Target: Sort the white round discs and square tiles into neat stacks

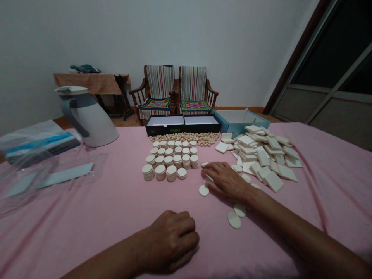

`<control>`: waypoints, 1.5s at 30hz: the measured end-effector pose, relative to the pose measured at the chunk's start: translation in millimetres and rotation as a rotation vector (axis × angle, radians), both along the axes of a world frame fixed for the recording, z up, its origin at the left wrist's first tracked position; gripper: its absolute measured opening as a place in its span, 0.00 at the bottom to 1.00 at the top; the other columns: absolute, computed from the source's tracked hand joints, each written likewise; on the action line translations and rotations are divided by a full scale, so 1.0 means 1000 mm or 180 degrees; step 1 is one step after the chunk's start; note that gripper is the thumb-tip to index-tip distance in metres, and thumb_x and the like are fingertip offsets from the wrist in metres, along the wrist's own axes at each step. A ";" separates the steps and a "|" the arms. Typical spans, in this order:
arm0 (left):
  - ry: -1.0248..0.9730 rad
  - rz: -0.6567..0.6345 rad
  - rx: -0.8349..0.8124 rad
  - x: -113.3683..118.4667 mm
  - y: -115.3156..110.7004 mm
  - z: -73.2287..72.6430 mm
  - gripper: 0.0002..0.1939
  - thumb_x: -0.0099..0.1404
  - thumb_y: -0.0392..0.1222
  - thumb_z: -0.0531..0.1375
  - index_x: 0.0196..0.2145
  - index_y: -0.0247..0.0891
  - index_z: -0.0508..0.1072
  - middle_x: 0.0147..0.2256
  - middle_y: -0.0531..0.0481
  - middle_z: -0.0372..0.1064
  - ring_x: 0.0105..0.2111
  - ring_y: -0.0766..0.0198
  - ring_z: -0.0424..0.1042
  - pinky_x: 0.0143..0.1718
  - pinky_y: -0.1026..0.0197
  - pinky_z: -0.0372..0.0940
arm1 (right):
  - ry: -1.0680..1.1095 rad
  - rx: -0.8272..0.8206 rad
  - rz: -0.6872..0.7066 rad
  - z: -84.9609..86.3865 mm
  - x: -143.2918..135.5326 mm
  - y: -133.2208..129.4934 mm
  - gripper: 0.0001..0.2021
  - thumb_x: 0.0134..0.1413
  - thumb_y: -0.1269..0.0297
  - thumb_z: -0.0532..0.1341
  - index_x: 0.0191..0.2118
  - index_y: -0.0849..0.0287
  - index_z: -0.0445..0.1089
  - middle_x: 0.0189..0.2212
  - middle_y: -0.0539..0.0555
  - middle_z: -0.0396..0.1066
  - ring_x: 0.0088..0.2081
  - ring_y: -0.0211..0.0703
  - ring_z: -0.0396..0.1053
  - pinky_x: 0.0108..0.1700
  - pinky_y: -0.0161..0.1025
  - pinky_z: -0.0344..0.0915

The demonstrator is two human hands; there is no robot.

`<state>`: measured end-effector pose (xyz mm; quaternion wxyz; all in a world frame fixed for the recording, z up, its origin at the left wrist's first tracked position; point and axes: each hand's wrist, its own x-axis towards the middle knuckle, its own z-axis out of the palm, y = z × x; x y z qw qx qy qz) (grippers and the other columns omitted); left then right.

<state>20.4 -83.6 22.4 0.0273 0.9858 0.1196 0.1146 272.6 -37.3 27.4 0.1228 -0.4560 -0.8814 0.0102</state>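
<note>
My left hand [174, 242] rests on the pink cloth near the front, its fingers curled closed; whatever they hold, if anything, is hidden. Further out on the right, my right hand [225, 180] lies low over loose round white discs, with its fingers stretched and a little apart. One disc [205, 164] is at its fingertips, and another shows partly between thumb and fingers. A loose disc [204, 190] lies just beside the thumb, and two more discs [234, 219] lie below the wrist. To the left of this hand stand rows of stacked discs [171, 173]; the front right stack [182, 173] is lower than its neighbours.
Behind the stacks lie many small wooden beads [186, 137], then a black divided box [183, 130] and a blue box [232, 126]. A heap of white square tiles [261, 151] spreads at right. At left are a jug [93, 120] and clear plastic packaging [35, 166].
</note>
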 end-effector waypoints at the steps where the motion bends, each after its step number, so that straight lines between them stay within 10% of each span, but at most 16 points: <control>1: 0.0018 -0.0021 -0.0011 0.000 0.000 0.001 0.03 0.65 0.38 0.53 0.34 0.40 0.66 0.29 0.50 0.66 0.29 0.64 0.64 0.27 0.60 0.56 | 0.0098 0.0011 -0.0105 0.003 0.004 0.002 0.17 0.61 0.62 0.51 0.53 0.59 0.63 0.52 0.62 0.63 0.54 0.50 0.58 0.53 0.50 0.55; 7: 0.0108 -0.0174 -0.0126 0.001 0.001 0.003 0.10 0.64 0.37 0.52 0.44 0.40 0.66 0.37 0.48 0.70 0.31 0.63 0.66 0.29 0.61 0.61 | 0.0327 -0.0109 -0.1098 0.020 0.047 -0.037 0.21 0.60 0.54 0.51 0.53 0.60 0.64 0.50 0.64 0.66 0.50 0.52 0.64 0.52 0.50 0.61; 16: -0.0072 -0.0243 -0.0142 0.001 0.002 0.003 0.12 0.67 0.38 0.49 0.47 0.42 0.66 0.41 0.44 0.71 0.30 0.64 0.68 0.30 0.63 0.64 | 0.0106 -0.0429 -0.1512 -0.035 0.057 -0.109 0.47 0.50 0.42 0.57 0.68 0.49 0.30 0.68 0.59 0.33 0.66 0.61 0.36 0.60 0.59 0.53; 27: 0.0082 -0.0331 -0.0128 0.001 0.002 0.004 0.13 0.65 0.36 0.53 0.48 0.39 0.66 0.48 0.48 0.71 0.29 0.66 0.70 0.29 0.59 0.65 | 0.0034 -0.0065 -0.1063 -0.032 0.037 -0.047 0.33 0.61 0.50 0.50 0.67 0.57 0.43 0.68 0.59 0.33 0.67 0.56 0.27 0.63 0.57 0.47; 36: -0.0216 -0.0254 -0.0104 -0.001 0.002 0.000 0.09 0.66 0.35 0.51 0.43 0.38 0.67 0.39 0.45 0.73 0.28 0.67 0.70 0.30 0.63 0.65 | -0.0010 0.0138 -0.0984 -0.006 0.031 0.009 0.23 0.61 0.59 0.50 0.58 0.65 0.60 0.61 0.68 0.53 0.62 0.56 0.50 0.59 0.54 0.53; 45: -0.0688 0.1013 -0.0819 -0.009 0.017 -0.014 0.08 0.66 0.33 0.49 0.32 0.37 0.67 0.27 0.50 0.65 0.26 0.67 0.65 0.27 0.64 0.59 | -0.0533 -0.0599 -0.1626 0.022 -0.009 0.038 0.09 0.54 0.67 0.55 0.39 0.62 0.68 0.38 0.61 0.68 0.38 0.48 0.67 0.34 0.38 0.58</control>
